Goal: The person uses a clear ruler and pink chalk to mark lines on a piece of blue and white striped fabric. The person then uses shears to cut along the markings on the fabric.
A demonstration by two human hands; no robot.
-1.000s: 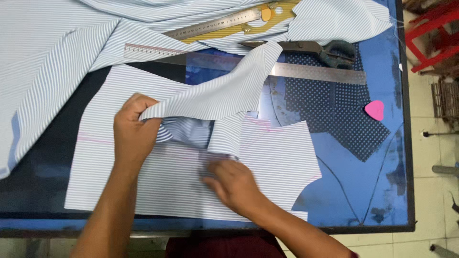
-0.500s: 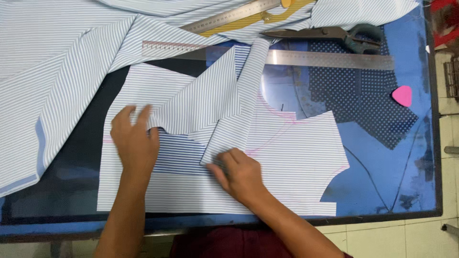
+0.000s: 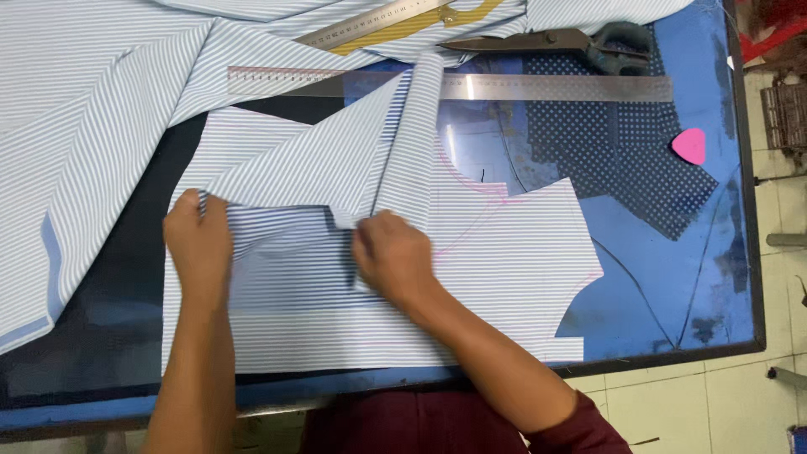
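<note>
The striped cloth [image 3: 471,277] lay flat on the blue table [image 3: 714,252], its lower edge near the table's front rim and a folded flap [image 3: 336,168] turned back over its upper left. To the right, bare table lay open beside a dotted patch [image 3: 614,160] and a pink chalk [image 3: 689,145]; along the far edge sat a steel ruler [image 3: 538,87] and shears [image 3: 572,42]. The left hand [image 3: 197,240] pinched the flap's left corner, fingers closed narrow on the fabric. The right hand [image 3: 395,256] pressed on the fold's middle, fingers curled; whether they gripped cloth could not be told. More striped fabric ran off the frame's top and left.
</note>
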